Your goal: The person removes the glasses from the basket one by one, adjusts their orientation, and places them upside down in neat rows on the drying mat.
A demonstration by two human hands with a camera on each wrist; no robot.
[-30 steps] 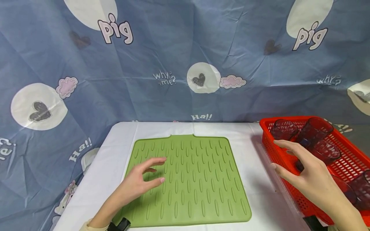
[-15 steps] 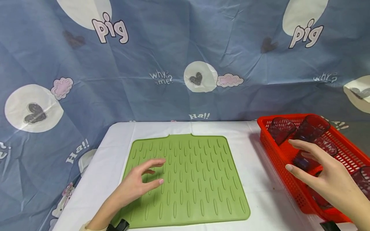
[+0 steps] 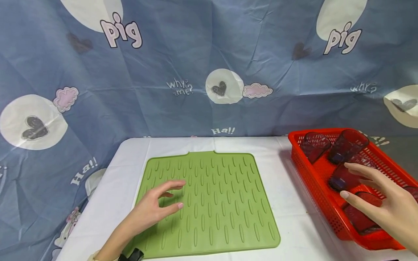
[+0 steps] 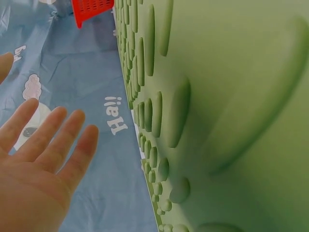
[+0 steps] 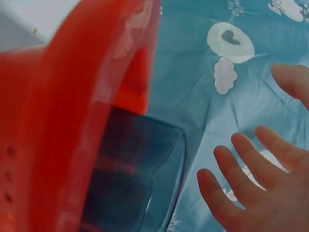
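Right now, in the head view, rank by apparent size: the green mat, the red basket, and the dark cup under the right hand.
1. Green mat, largest.
2. Red basket, though the frame edge cuts it off.
3. Dark cup, smallest, just beyond the open right hand.

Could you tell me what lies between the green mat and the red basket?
In the head view, only a bare strip of white table separates the green mat from the red basket.
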